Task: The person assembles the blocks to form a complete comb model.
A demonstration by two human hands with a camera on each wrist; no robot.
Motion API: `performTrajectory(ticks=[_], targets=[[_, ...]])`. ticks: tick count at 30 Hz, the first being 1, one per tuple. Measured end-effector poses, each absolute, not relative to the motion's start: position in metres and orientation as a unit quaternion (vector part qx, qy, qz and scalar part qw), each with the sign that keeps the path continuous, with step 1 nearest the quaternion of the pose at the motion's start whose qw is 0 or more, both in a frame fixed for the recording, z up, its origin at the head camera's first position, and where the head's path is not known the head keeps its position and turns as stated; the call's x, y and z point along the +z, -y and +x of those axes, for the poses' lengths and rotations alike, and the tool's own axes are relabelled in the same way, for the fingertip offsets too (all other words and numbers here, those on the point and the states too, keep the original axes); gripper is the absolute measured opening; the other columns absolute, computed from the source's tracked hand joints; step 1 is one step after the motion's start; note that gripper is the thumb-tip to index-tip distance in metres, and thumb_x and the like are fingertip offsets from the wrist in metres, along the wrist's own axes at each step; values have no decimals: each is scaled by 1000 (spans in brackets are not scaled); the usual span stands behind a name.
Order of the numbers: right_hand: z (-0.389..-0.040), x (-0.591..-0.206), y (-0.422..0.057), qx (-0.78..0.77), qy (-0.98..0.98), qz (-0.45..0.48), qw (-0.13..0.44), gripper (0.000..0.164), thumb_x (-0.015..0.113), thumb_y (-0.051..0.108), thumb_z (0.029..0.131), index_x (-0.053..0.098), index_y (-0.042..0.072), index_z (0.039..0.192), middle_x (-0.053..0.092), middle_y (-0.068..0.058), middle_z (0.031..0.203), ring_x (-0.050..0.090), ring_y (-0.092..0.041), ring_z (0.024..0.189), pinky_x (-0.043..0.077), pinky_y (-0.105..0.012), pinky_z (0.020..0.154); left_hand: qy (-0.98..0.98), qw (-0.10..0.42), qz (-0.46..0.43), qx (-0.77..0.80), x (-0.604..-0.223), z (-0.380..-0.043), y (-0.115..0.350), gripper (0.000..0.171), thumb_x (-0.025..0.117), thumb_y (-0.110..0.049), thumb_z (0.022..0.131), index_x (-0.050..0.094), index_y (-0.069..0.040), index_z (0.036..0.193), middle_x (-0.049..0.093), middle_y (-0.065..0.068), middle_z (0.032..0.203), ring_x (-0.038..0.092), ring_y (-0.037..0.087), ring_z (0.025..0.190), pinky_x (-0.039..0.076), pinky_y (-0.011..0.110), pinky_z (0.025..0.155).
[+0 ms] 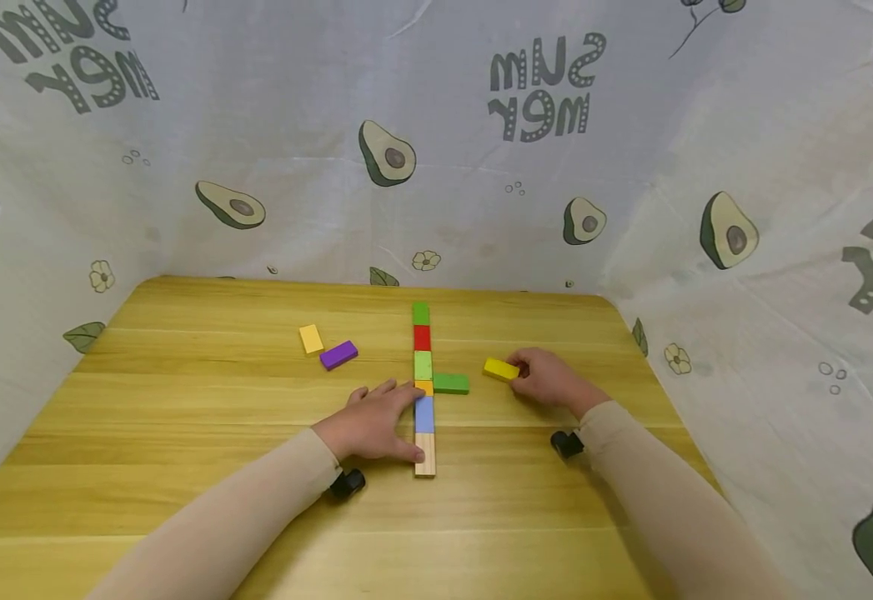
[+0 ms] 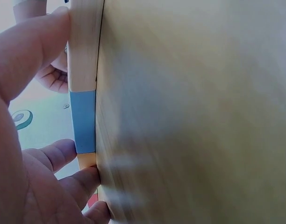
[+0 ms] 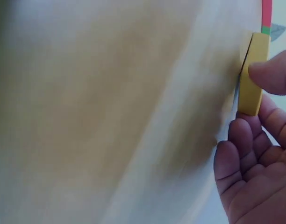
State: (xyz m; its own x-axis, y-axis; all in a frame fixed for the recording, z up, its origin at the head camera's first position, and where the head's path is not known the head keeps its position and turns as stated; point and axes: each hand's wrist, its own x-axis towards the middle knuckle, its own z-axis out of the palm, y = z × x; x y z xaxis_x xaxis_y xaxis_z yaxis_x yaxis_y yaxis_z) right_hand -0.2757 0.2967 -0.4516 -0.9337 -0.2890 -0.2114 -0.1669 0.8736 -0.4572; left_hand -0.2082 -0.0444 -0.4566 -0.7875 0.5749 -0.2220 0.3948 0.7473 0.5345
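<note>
A straight row of wooden blocks runs away from me: a plain wood block, a blue block, an orange block, a light green block, a red block and a green block. Beside the orange one, another green block sticks out to the right. My left hand lies spread along the row, its thumb touching the plain block and fingers the blue and orange ones. To the right, my right hand pinches a yellow block between thumb and fingers, close above the table.
A pale yellow block and a purple block lie left of the row, nearly touching. The wooden table is bordered at the back and sides by a printed cloth.
</note>
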Motion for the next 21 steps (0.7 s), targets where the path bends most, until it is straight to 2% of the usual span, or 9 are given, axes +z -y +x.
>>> performTrajectory(ticks=[7, 14, 21], targets=[[-299, -447, -297, -221, -961, -104, 127, 42, 64, 8, 98, 62, -4, 138, 65, -20, 122, 56, -29, 100, 50, -43, 90, -915, 193, 262, 237, -455, -208, 44, 97, 84, -58, 82, 40, -26, 162, 33, 3, 173, 22, 36, 162, 13, 67, 126], [-329, -437, -284, -223, -964, -87, 116, 46, 59, 9, 100, 59, 0, 145, 62, -22, 140, 60, -36, 122, 50, -53, 109, -915, 190, 261, 243, -454, -208, 44, 97, 85, -59, 82, 41, -26, 162, 34, 3, 172, 23, 36, 162, 14, 67, 125], [-357, -430, -268, -211, -966, -97, 109, 48, 59, 13, 100, 59, 0, 146, 62, -23, 142, 59, -39, 126, 48, -53, 110, -913, 190, 260, 249, -459, -208, 45, 97, 85, -60, 81, 41, -26, 161, 36, 4, 171, 23, 35, 162, 13, 67, 125]])
